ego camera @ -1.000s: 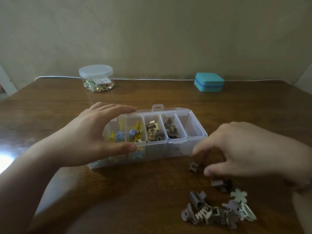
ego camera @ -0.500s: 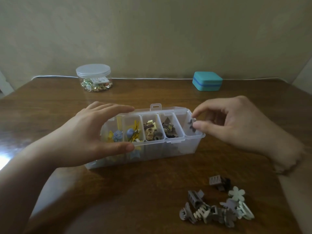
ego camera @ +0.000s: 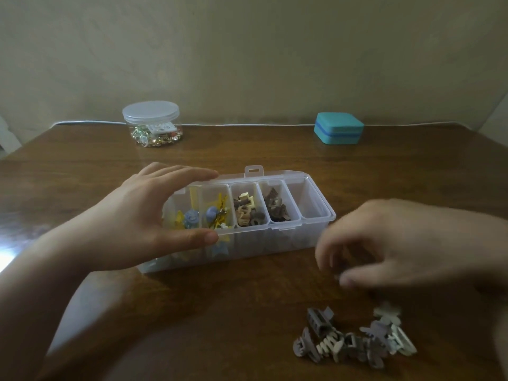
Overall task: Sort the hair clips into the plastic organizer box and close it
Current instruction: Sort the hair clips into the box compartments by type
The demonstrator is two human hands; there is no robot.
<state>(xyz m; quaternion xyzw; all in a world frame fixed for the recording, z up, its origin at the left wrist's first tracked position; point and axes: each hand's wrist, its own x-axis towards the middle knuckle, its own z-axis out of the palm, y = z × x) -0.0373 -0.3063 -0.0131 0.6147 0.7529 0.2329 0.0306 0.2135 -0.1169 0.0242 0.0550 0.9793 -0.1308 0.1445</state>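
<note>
Now right hand (ego camera: 390, 243) back over table, blurred — grip unclear; left hand (ego camera: 154, 215) still clasps organizer box (ego camera: 288, 237).

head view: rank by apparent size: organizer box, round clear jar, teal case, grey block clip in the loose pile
1. organizer box, clearly largest, though nearest the camera.
2. round clear jar and teal case: look about alike, both at the table's far edge; not ranked.
3. grey block clip, smallest despite being closest.

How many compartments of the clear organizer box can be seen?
5 in the box, in one row: two at the left behind the left hand hold blue and yellow clips, the third tan, the fourth brown, and the rightmost looks empty.
</note>
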